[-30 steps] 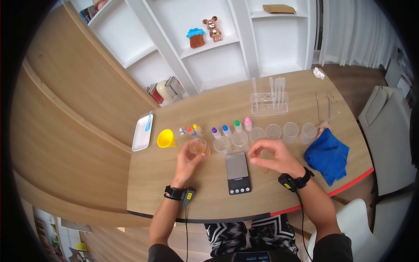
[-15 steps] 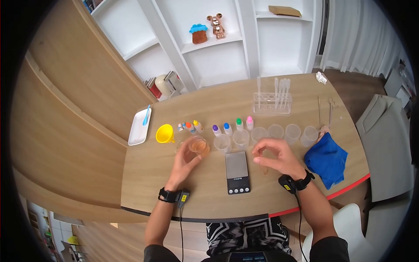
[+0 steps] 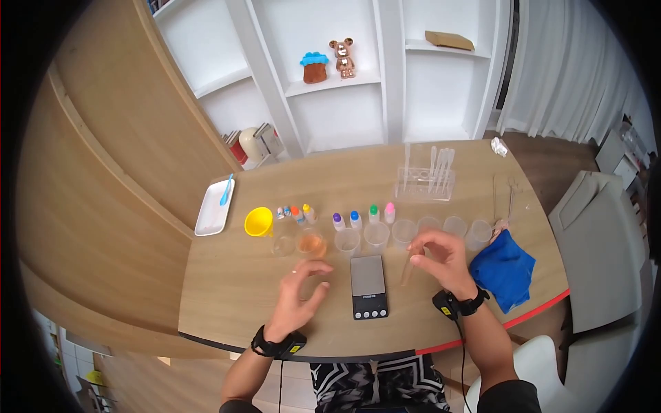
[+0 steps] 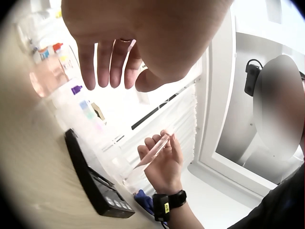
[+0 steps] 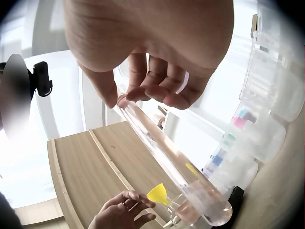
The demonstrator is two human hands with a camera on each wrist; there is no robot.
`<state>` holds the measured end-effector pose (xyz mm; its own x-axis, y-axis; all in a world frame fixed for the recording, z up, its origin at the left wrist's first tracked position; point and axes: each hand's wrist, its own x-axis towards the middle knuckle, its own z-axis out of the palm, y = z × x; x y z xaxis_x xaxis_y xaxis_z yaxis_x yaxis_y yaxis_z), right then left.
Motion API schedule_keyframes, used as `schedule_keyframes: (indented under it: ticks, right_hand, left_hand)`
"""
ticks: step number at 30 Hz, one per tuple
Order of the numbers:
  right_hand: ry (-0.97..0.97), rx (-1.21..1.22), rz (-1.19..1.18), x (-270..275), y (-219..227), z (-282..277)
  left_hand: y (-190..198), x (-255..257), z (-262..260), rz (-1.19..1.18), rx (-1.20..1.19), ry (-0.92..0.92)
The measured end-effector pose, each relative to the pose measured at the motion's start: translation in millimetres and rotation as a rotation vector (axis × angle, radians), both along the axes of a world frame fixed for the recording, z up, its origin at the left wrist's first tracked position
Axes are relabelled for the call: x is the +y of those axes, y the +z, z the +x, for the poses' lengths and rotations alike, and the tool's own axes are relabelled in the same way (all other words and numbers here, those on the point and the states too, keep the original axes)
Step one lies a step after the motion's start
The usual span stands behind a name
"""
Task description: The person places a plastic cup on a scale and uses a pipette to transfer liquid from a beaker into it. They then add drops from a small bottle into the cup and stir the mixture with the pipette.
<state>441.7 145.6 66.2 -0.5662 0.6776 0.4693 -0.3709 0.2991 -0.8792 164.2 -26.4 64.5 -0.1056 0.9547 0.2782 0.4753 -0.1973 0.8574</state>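
My right hand (image 3: 442,259) pinches a clear test tube (image 3: 406,269) near its upper end, right of the black scale (image 3: 369,286). In the right wrist view the tube (image 5: 167,157) slants down, with pinkish liquid at its rounded lower end. My left hand (image 3: 298,301), fingers loosely bent and apart, holds nothing; it hovers left of the scale, nearer the table's front edge than a cup of orange-pink liquid (image 3: 312,244). The left wrist view has that cup (image 4: 47,77) beyond the fingers of the left hand (image 4: 138,43).
Several empty-looking clear cups (image 3: 376,235) stand in a row behind the scale, with colour-capped bottles (image 3: 355,220) behind them. A yellow funnel (image 3: 258,221) and white tray (image 3: 215,206) are at left, a tube rack (image 3: 425,184) at the back, a blue cloth (image 3: 503,270) at right.
My left hand has let go of the cup of orange-pink liquid and drawn back towards the front edge. The right hand still holds the tube, which shows more plainly now.
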Motion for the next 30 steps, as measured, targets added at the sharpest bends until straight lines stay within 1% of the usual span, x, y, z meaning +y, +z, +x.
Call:
schedule_keyframes:
  ticks: [1,4,8,9,12,15,18,20,24,28,30]
  right_hand:
    - [0.001,0.007,0.007,-0.2,0.5,0.2]
    - [0.006,0.019,0.011,-0.3,-0.7,0.5]
    - [0.029,-0.003,-0.013,-4.4,-3.5,-0.1]
    - [0.039,-0.015,-0.012,-5.8,-3.7,-0.8]
    - [0.081,-0.051,-0.020,-9.5,-3.3,-3.6]
    - [0.111,-0.088,-0.010,-10.7,-5.1,-6.1]
    - [0.133,-0.118,-0.013,-13.4,-4.8,-8.3]
    - [0.150,-0.128,-0.054,-14.5,-0.7,-9.4]
    - [0.114,-0.172,-0.063,-12.7,2.8,-7.6]
    - [0.097,-0.236,-0.048,-6.9,-0.8,-3.1]
    - [0.102,-0.255,-0.066,-4.8,-0.7,-2.8]
  left_hand:
    - [2.6,8.9,7.8,-0.006,-0.048,-0.055]
    - [14.1,33.2,28.6,-0.042,-0.042,-0.204]
    - [15.2,53.9,50.7,-0.111,-0.208,-0.425]
    - [10.3,58.0,55.8,-0.049,-0.235,-0.462]
    - [0.2,62.7,59.2,-0.121,-0.296,-0.518]
    - [-10.8,64.6,50.8,-0.227,-0.277,-0.591]
    - [-12.7,59.0,45.0,-0.240,-0.489,-0.637]
    - [-16.4,54.3,34.8,-0.232,-0.522,-0.602]
    - [-17.7,45.0,7.8,-0.199,-0.553,-0.533]
    - [-13.9,35.4,-18.9,-0.141,-0.518,-0.461]
    - [-21.5,33.1,-27.3,-0.155,-0.610,-0.406]
